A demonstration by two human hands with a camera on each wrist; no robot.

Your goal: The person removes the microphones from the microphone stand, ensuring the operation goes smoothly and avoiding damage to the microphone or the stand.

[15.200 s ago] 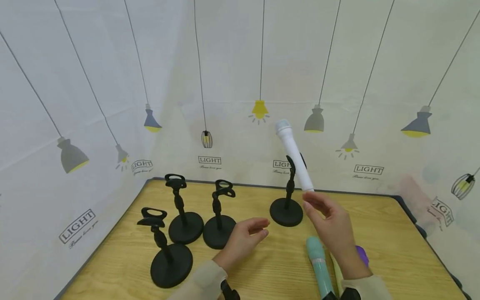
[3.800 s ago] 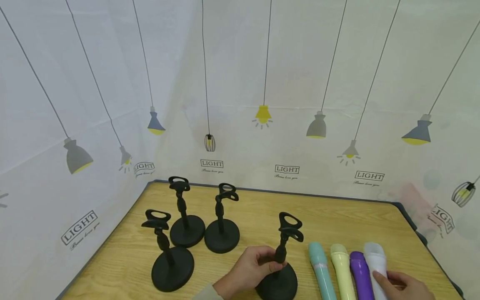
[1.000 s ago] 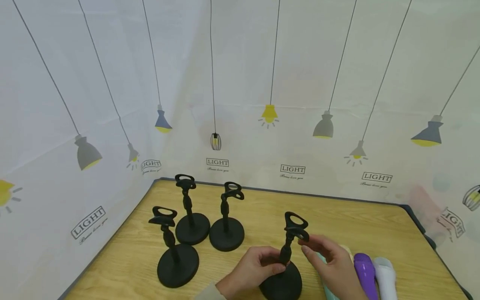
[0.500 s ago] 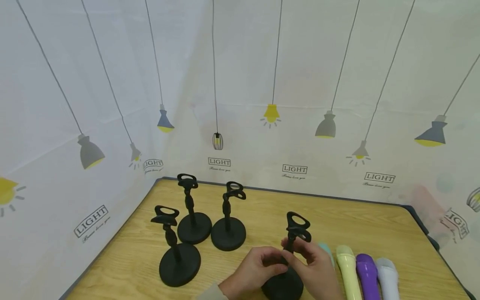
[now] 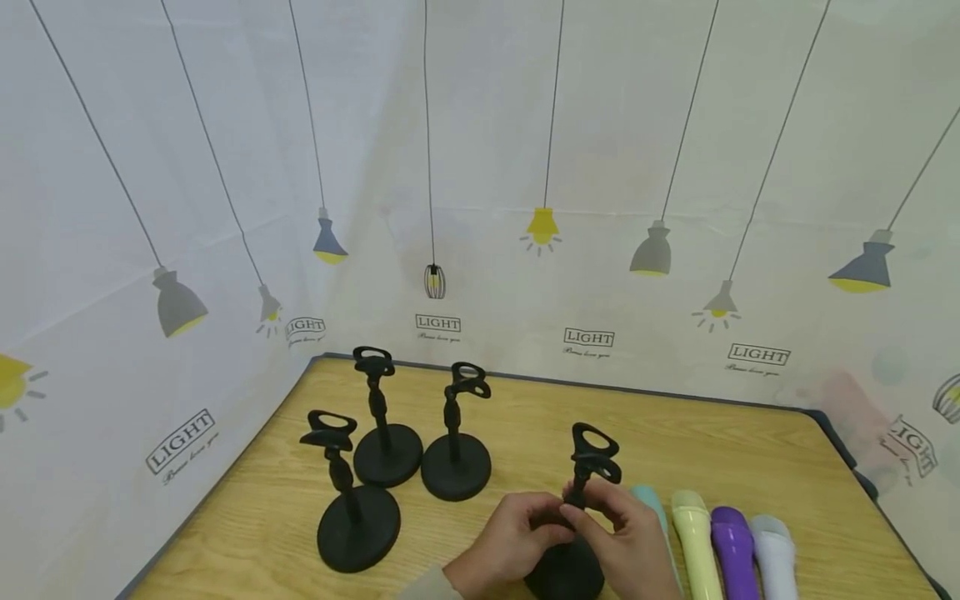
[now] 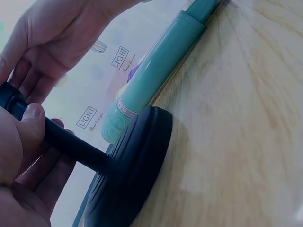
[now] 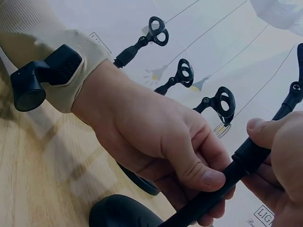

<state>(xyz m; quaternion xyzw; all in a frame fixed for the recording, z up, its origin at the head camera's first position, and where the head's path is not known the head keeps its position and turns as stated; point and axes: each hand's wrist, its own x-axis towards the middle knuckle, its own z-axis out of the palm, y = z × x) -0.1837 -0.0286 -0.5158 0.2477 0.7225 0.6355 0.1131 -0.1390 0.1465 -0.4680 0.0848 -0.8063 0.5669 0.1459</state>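
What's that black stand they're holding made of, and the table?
The black stand, gripped by the left hand and right hand, looks like matte plastic or painted metal; its dull, even surface leaves that open. The table looks like wood or wood-look laminate, with pale grain lines.

The right hand (image 5: 626,542) has left the microphones (image 5: 697,542) and now holds the stand (image 5: 577,508) stem with the left hand (image 5: 510,546).

A person in a cream ribbed-knit sleeve (image 7: 45,45) with a snug cuff, a black camera mount (image 7: 45,78) strapped at the left wrist, both hands bare, nails short and unpainted.
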